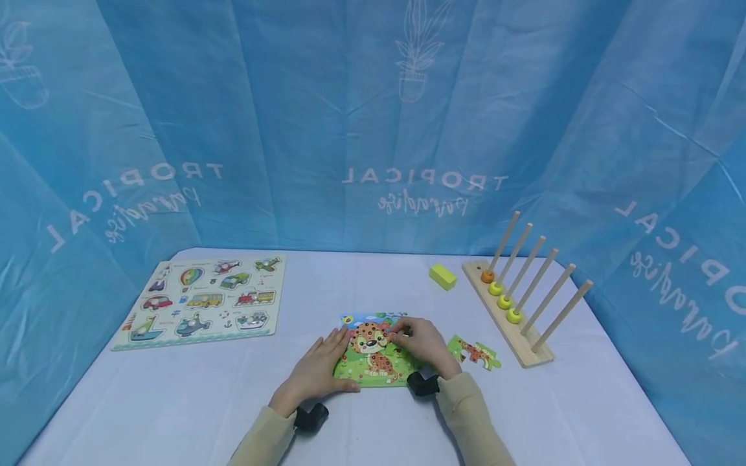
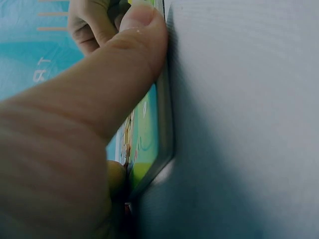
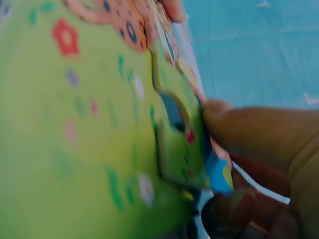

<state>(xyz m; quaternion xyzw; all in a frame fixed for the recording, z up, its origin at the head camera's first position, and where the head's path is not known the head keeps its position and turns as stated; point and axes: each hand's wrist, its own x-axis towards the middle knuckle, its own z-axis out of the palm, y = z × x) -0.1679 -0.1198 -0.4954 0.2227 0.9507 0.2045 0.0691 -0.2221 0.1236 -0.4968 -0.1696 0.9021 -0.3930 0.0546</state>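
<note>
A leopard jigsaw puzzle (image 1: 373, 370) lies on the white table before me. My left hand (image 1: 319, 366) rests along its left side, fingers straight over the picture. Its thumb (image 2: 142, 40) lies against the puzzle's near edge in the left wrist view. With thumb and fingers my right hand (image 1: 428, 343) pinches a green puzzle piece (image 3: 179, 157) at the picture's right part. That piece sits slightly raised and tilted beside its neighbours, a gap showing around its edge. Just right of this hand lie loose puzzle pieces (image 1: 484, 355), green with orange spotted parts.
A vehicle peg puzzle board (image 1: 218, 310) lies at the back left. At the right stands a wooden peg rack (image 1: 507, 323) with several tall pegs and yellow and orange beads. A yellow block (image 1: 443, 276) sits near the back edge, before a blue curtain (image 1: 303, 129).
</note>
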